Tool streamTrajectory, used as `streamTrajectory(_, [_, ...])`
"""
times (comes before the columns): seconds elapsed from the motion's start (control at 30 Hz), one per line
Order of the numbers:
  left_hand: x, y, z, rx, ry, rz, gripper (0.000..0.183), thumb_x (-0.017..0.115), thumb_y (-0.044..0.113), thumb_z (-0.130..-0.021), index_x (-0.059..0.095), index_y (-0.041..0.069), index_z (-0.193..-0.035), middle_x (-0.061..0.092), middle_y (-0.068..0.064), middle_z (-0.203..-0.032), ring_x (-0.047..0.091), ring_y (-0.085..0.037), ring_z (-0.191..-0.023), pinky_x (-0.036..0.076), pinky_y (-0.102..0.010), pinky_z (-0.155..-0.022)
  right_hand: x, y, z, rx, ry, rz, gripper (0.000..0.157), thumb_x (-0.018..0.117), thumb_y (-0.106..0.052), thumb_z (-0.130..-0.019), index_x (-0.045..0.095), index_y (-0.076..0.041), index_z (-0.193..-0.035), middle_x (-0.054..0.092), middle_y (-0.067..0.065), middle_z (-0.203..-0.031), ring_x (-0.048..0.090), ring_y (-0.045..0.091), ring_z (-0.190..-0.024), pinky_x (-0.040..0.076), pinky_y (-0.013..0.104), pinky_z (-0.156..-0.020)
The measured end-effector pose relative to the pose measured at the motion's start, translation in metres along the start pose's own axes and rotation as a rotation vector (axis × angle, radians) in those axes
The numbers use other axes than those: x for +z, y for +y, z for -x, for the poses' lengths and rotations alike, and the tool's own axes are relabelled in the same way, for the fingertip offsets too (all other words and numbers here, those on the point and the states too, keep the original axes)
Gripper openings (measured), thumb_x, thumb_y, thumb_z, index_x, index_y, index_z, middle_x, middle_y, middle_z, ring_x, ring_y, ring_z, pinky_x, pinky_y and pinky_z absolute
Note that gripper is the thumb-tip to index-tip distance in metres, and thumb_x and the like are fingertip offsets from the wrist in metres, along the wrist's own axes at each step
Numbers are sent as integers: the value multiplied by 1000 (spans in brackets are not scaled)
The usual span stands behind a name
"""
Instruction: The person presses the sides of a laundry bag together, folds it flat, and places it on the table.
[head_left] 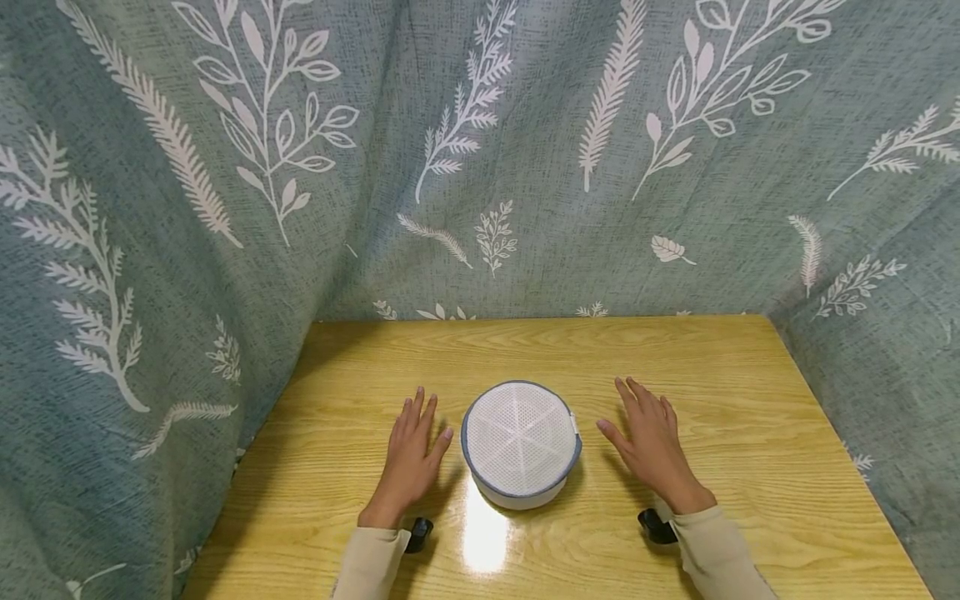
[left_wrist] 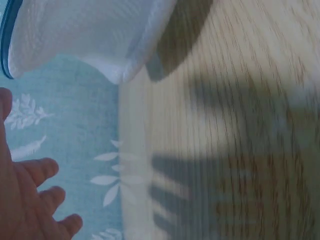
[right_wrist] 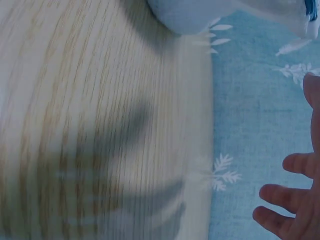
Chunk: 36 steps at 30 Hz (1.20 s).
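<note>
A round white mesh laundry bag [head_left: 517, 437] with blue piping around its top stands on the wooden table between the two hands. A small white tab shows on its right rim. To its left, the left hand [head_left: 411, 454] is held with fingers spread and holds nothing, its thumb close to the bag but apart. On the other side, the right hand [head_left: 651, 437] is likewise spread, with nothing in it and a gap to the bag. The left wrist view shows the bag's soft mesh side [left_wrist: 95, 35] beyond the fingers; the right wrist view catches its lower side [right_wrist: 195, 15].
The wooden table [head_left: 360, 358] has a glossy light reflection in front of the bag. A blue-green curtain [head_left: 540, 208] with white leaf prints hangs behind the table and along both sides. Black wrist devices [head_left: 418, 535] sit at the cuffs of the beige sleeves.
</note>
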<state>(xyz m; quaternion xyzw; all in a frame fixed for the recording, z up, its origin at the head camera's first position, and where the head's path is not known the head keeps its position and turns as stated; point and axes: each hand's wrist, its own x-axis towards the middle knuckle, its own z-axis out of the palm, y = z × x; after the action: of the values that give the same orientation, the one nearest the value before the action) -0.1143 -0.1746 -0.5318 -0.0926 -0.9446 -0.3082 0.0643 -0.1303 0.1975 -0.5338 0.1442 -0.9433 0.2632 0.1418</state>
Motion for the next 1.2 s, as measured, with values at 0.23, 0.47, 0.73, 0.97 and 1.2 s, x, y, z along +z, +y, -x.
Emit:
streamTrajectory(0.23, [2, 4, 0, 55, 39, 104, 57, 44, 36, -98, 27, 10, -147, 20, -8, -152, 16, -31, -138, 14, -55, -107, 2, -7, -2, -40, 28, -68, 65, 59, -36, -91, 34, -9, -144, 39, 18, -139, 37, 37, -125, 24, 61, -97])
streamTrajectory(0.47, [1, 11, -1, 115, 53, 257, 51, 45, 30, -99, 32, 12, -145, 32, -8, -147, 27, -30, -134, 25, -55, -104, -1, -19, -2, -6, -32, -187, 61, 54, -36, -94, 29, -18, -146, 38, 10, -141, 44, 31, -121, 39, 54, -92])
streamTrajectory(0.73, [0, 31, 0, 73, 24, 465, 40, 49, 17, -98, 43, 15, -137, 49, -10, -129, 49, -25, -105, 47, -41, -79, -3, -37, -5, 45, -65, -422, 50, 51, -29, -96, 36, -15, -143, 48, 9, -127, 55, 19, -99, 48, 41, -80])
streamTrajectory(0.97, [-17, 65, 3, -40, 34, 621, 33, 55, 11, -94, 53, 3, -126, 55, -16, -114, 53, -27, -90, 48, -30, -67, -4, -50, -8, 118, -88, -544, 46, 55, -27, -94, 44, -16, -137, 55, 7, -122, 56, 14, -95, 49, 33, -76])
streamTrajectory(1.2, [-18, 72, 5, -96, 55, 719, 33, 61, 7, -90, 55, -2, -121, 56, -18, -110, 52, -31, -86, 48, -24, -60, -23, -81, -10, 140, -106, -612, 43, 60, -10, -91, 48, -3, -131, 58, 17, -116, 58, 25, -94, 50, 31, -71])
